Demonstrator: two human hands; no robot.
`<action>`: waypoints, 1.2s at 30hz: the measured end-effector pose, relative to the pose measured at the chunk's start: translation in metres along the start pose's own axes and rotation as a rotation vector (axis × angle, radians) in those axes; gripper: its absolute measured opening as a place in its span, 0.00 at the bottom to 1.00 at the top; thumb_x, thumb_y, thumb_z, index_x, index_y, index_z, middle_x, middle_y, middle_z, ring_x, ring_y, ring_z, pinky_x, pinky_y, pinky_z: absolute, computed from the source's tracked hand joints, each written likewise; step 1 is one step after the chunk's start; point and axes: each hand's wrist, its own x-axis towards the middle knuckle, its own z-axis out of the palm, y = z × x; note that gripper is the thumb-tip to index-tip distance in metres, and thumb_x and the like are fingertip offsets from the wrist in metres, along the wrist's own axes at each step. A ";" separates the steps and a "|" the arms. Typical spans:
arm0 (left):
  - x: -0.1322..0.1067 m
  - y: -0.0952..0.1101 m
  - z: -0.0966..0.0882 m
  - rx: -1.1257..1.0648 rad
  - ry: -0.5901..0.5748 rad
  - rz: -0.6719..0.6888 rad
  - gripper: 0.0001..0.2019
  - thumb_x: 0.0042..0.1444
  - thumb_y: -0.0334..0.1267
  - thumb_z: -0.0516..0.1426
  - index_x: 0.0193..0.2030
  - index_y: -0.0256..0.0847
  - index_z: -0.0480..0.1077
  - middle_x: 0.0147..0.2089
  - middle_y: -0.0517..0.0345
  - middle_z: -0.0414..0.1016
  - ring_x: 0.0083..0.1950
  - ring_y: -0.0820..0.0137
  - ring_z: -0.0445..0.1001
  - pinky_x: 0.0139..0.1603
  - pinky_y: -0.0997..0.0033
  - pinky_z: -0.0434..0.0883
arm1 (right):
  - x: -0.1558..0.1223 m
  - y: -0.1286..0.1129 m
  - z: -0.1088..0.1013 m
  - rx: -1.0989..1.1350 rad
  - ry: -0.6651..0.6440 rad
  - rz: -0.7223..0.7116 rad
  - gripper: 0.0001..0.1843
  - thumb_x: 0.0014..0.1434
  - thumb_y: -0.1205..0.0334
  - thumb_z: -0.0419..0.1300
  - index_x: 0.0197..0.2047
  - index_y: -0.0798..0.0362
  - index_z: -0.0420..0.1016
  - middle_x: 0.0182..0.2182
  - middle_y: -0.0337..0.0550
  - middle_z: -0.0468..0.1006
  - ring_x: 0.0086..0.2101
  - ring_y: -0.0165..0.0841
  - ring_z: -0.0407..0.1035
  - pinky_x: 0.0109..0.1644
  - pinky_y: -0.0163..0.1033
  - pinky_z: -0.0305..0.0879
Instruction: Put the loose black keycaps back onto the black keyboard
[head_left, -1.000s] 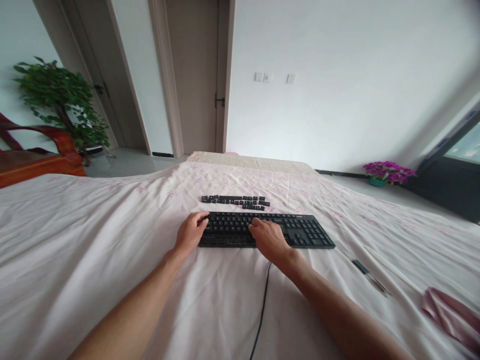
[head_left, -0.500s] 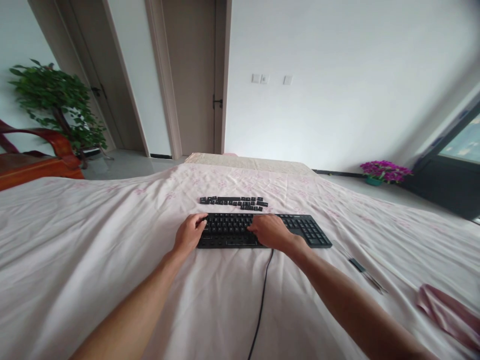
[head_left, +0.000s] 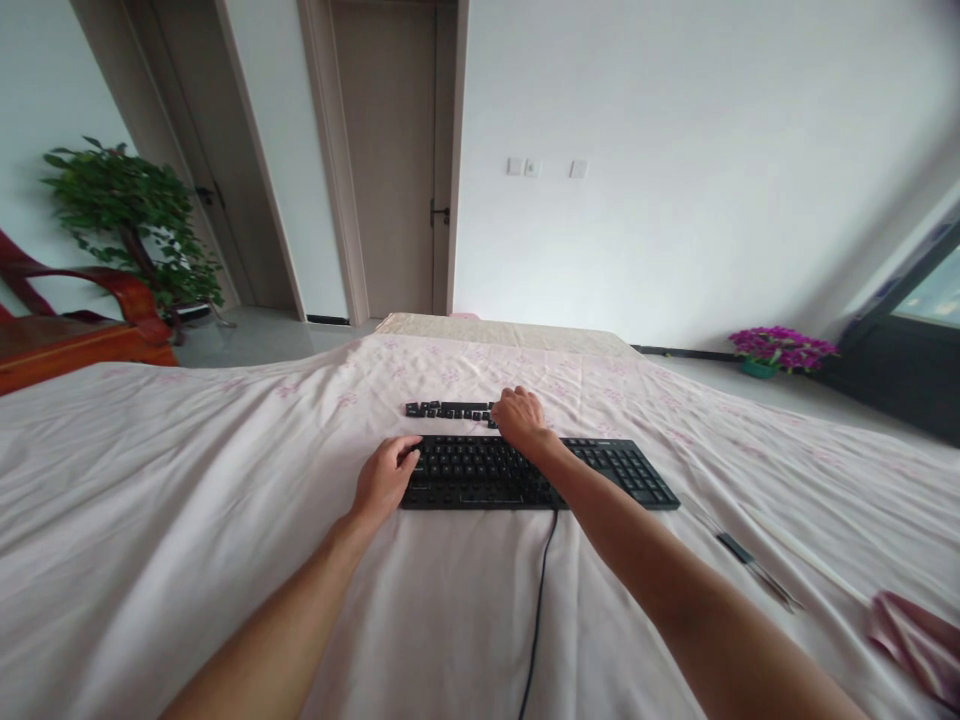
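A black keyboard (head_left: 457, 458) lies on the pale flowered cloth, its lower rows bare of keycaps. My left hand (head_left: 384, 478) grips the keyboard's left end, with thumb and fingers closed on that edge. Beyond the keyboard's back edge, loose black keycaps (head_left: 450, 411) are laid out in uneven rows, a long bar among them. My right hand (head_left: 521, 418) is over the right part of these keycaps, fingers curled down. Its fingertips are hidden, so anything pinched there does not show. A black cable (head_left: 541, 600) runs from the keyboard toward me.
Tweezers (head_left: 757, 570) with a dark grip lie on the cloth (head_left: 420, 620) to the right of the keyboard. A folded pink cloth (head_left: 919, 645) is at the far right. Beyond stand a wooden chair (head_left: 127, 300), a green plant (head_left: 127, 210) and purple flowers (head_left: 784, 348).
My right hand has moved from the keyboard's middle keys forward to the loose keycaps. My left hand stays on the keyboard's left end. The whole view has shifted slightly.
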 end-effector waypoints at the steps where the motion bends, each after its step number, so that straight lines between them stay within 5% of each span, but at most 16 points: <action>1: 0.000 0.000 0.000 -0.002 0.000 -0.001 0.15 0.58 0.39 0.53 0.50 0.44 0.74 0.50 0.55 0.78 0.48 0.67 0.76 0.52 0.68 0.71 | 0.002 -0.001 0.001 0.000 -0.011 -0.007 0.16 0.63 0.63 0.51 0.36 0.56 0.81 0.44 0.56 0.77 0.47 0.43 0.64 0.46 0.41 0.57; 8: 0.000 0.003 -0.001 0.012 0.000 -0.008 0.15 0.58 0.38 0.53 0.50 0.44 0.74 0.50 0.55 0.78 0.49 0.67 0.76 0.52 0.67 0.71 | 0.000 -0.003 0.002 0.041 -0.030 -0.061 0.12 0.61 0.64 0.55 0.38 0.51 0.81 0.46 0.51 0.77 0.49 0.41 0.64 0.50 0.41 0.56; 15: 0.000 0.002 -0.001 0.004 0.007 0.009 0.14 0.58 0.37 0.54 0.49 0.44 0.74 0.49 0.54 0.77 0.48 0.66 0.76 0.52 0.64 0.71 | -0.009 0.002 -0.004 0.153 -0.024 -0.005 0.13 0.63 0.63 0.54 0.45 0.53 0.78 0.42 0.50 0.80 0.44 0.37 0.71 0.44 0.37 0.59; 17: -0.001 0.007 -0.003 0.004 0.057 0.060 0.14 0.58 0.36 0.54 0.50 0.44 0.73 0.51 0.53 0.76 0.51 0.65 0.75 0.55 0.62 0.70 | -0.013 -0.001 -0.007 0.318 -0.015 0.014 0.12 0.63 0.60 0.54 0.45 0.52 0.78 0.41 0.47 0.80 0.41 0.35 0.72 0.41 0.35 0.60; 20: -0.004 0.018 -0.006 -0.045 0.152 0.210 0.14 0.59 0.36 0.55 0.51 0.44 0.72 0.54 0.53 0.73 0.57 0.65 0.70 0.60 0.61 0.67 | -0.024 -0.014 -0.012 0.854 -0.053 0.025 0.09 0.59 0.61 0.57 0.39 0.54 0.77 0.33 0.43 0.81 0.33 0.31 0.72 0.34 0.32 0.61; 24: -0.008 0.034 -0.007 -0.236 0.135 0.271 0.16 0.56 0.37 0.58 0.52 0.43 0.72 0.50 0.53 0.74 0.47 0.68 0.75 0.47 0.67 0.74 | -0.044 -0.039 -0.015 1.390 -0.181 0.068 0.05 0.54 0.61 0.61 0.32 0.54 0.74 0.25 0.38 0.77 0.25 0.26 0.67 0.25 0.29 0.55; 31: -0.013 0.041 -0.004 -0.324 0.070 0.329 0.10 0.56 0.39 0.60 0.43 0.42 0.77 0.44 0.53 0.77 0.44 0.67 0.76 0.44 0.69 0.74 | -0.066 -0.062 -0.012 1.765 -0.386 0.105 0.16 0.45 0.53 0.69 0.30 0.55 0.72 0.24 0.36 0.73 0.22 0.22 0.61 0.22 0.28 0.51; 36: -0.016 0.044 -0.004 -0.306 0.085 0.316 0.08 0.57 0.41 0.59 0.41 0.43 0.77 0.42 0.53 0.78 0.44 0.67 0.76 0.45 0.68 0.75 | -0.069 -0.067 -0.008 1.816 -0.376 0.176 0.16 0.44 0.52 0.70 0.29 0.55 0.74 0.23 0.36 0.73 0.22 0.22 0.60 0.21 0.27 0.52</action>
